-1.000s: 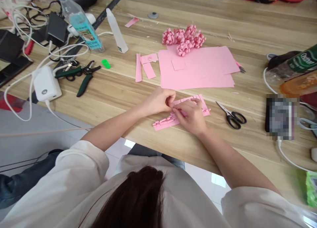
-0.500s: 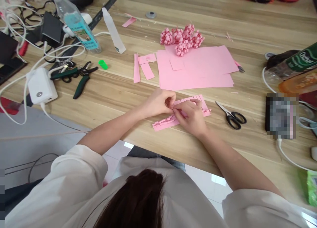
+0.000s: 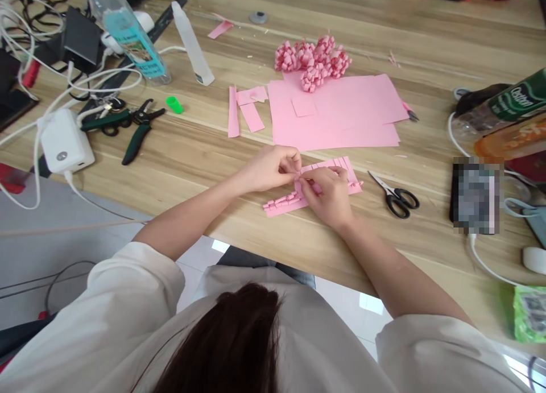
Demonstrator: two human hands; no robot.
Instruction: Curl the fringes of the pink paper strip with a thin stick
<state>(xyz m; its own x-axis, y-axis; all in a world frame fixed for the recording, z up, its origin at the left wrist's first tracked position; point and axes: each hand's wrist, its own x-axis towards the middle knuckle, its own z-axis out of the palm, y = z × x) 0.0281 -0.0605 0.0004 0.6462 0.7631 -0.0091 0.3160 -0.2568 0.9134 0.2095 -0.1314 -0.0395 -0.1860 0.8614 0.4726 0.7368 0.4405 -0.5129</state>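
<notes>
Left hand (image 3: 275, 168) and right hand (image 3: 328, 195) remain pinched on slit pink paper (image 3: 293, 205), barely shifted; work apparently continues there.

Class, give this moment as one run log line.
left hand, right hand: fingertips close together over slit pink paper | grip: contents hidden | scissors: right of paper | pink clusters: far edge of sheets

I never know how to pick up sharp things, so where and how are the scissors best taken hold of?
Probably by the black handle loops, from the near right side: the scissors lie flat, their pointed blades turned away and left, while the loops sit nearer the person.
</notes>
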